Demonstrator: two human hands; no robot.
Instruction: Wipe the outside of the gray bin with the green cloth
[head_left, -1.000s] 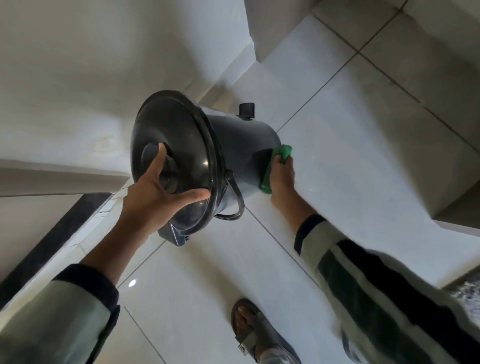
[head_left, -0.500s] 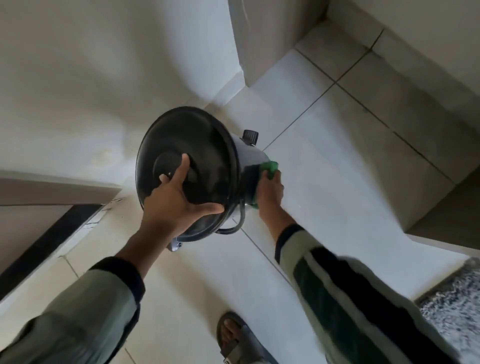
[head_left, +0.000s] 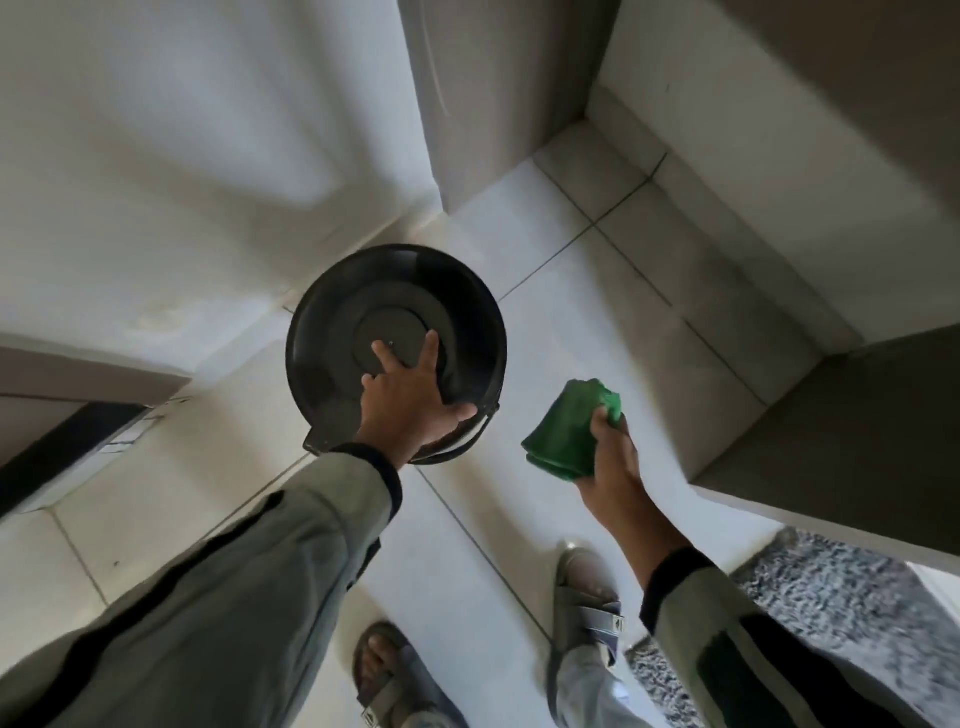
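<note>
Green cloth (head_left: 566, 431) clear of gray bin (head_left: 395, 332)

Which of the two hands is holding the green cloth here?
The right hand grips the bunched green cloth, held clear of the gray bin. The left hand lies spread on the bin's lid, with no cloth.

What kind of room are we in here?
Probably a home hallway or entry corner: a pale tiled floor, a plain white wall, a shaggy gray mat, and the person's sandals.

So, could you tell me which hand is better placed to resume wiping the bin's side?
Probably the right hand: it holds the green cloth beside the gray bin, while the left hand rests on its lid.
</note>
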